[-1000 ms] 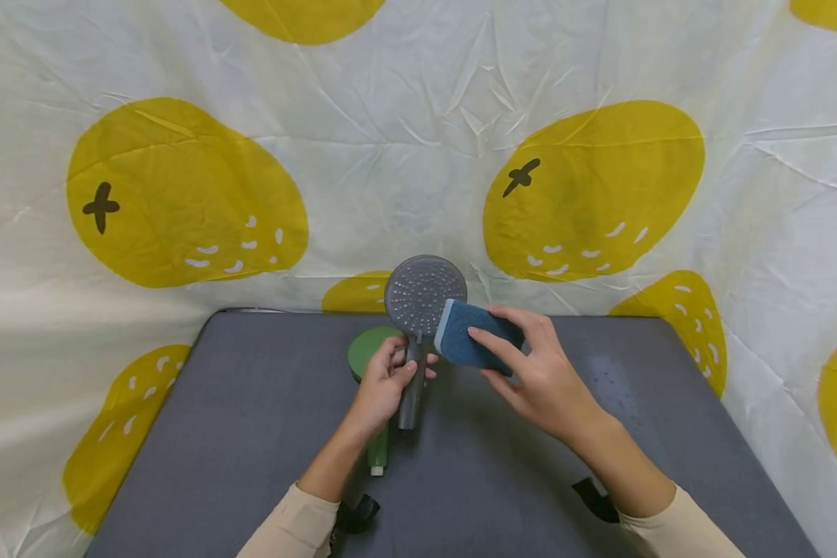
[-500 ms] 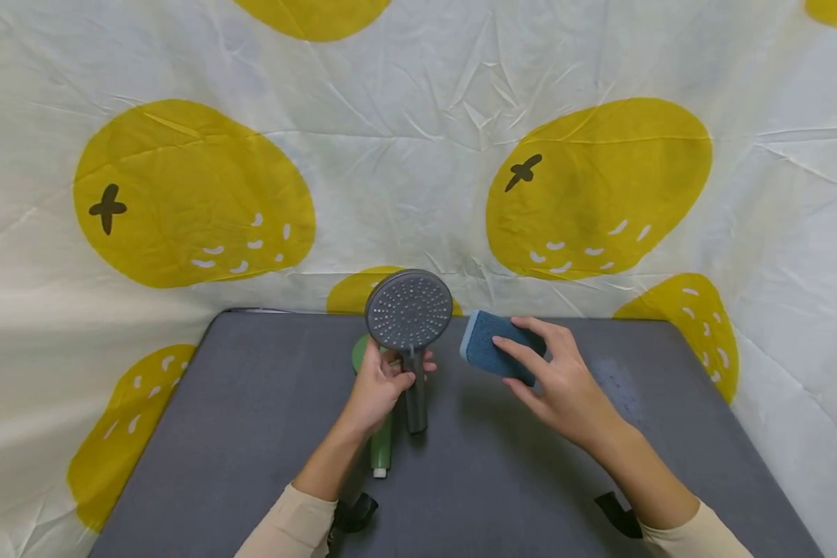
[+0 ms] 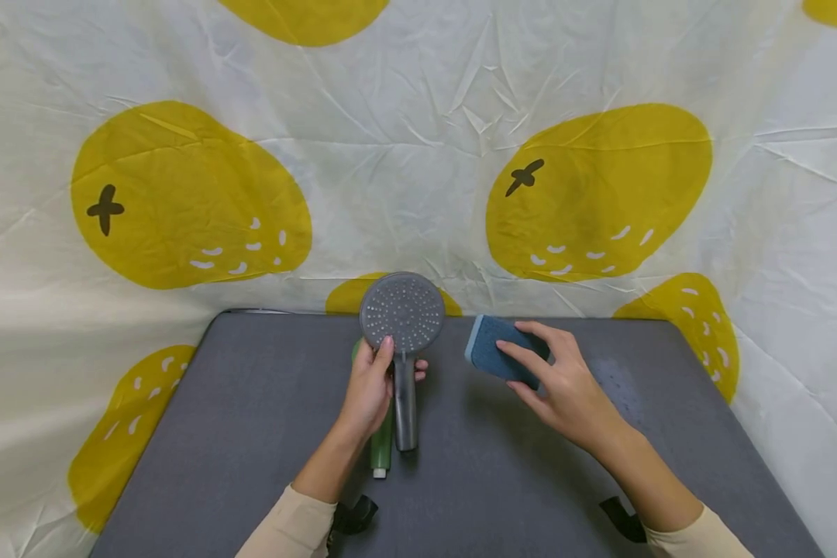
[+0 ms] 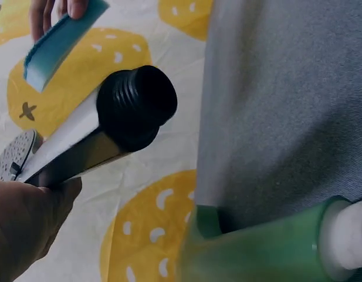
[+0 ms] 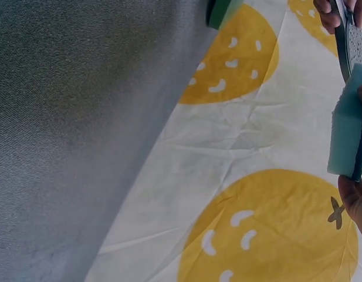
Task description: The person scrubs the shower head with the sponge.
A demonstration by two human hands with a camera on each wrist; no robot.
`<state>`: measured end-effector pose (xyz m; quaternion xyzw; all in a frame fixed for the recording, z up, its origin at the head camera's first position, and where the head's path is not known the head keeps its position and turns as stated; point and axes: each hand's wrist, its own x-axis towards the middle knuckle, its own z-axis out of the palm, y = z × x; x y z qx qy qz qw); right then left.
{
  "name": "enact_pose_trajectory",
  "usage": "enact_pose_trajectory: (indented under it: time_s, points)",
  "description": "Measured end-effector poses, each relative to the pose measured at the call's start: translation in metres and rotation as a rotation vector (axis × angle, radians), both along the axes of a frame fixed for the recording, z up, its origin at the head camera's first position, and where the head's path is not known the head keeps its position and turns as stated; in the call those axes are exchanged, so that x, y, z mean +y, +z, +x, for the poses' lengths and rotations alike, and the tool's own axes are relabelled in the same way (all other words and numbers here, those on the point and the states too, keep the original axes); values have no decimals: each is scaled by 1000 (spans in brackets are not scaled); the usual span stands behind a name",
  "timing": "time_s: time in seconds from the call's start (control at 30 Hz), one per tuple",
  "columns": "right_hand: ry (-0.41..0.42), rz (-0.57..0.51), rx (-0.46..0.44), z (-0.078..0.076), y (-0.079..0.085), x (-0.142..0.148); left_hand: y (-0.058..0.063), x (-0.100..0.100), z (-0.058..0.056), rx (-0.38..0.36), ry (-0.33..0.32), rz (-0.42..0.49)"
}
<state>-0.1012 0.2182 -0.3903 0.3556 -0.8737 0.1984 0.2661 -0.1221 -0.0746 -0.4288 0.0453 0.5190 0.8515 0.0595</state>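
Observation:
My left hand [image 3: 368,391] grips a grey shower head [image 3: 401,311] near its neck, with the nozzle face toward me and the handle pointing down. In the left wrist view, the threaded end of the handle [image 4: 136,106] shows. To the right, my right hand [image 3: 568,387] pinches a blue sponge [image 3: 505,350] between thumb and fingers, apart from the shower head. The sponge's pale foam side [image 5: 347,129] shows in the right wrist view. Behind the left hand lies a green shower head [image 3: 381,449] with a white end, its head mostly hidden.
A dark grey table [image 3: 272,403] lies under both hands, with a damp-looking patch [image 3: 617,387] at the right. A white cloth [image 3: 397,186] with yellow lemon prints hangs behind it. Black straps [image 3: 357,514] show by the wrists.
The sponge has moved right, away from the grey shower head. The grey shower head has shifted left and slightly down, and my left thumb now lies against the lower edge of its face.

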Motion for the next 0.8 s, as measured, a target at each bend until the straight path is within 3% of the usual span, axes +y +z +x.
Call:
enact_pose_trajectory:
  time_s: [0.17,0.37,0.57,0.8]
  points:
    - [11,7,4,0,-2,1,-2,0,-1,13,73,5]
    - [16,14,10,0,-3,2,-1,2,-3,67,168,-62]
    - [29,23,24,0,2,1,5,3,-4,44,163,-118]
    - [79,30,36,0,12,-8,13,9,-6,75,160,-152]
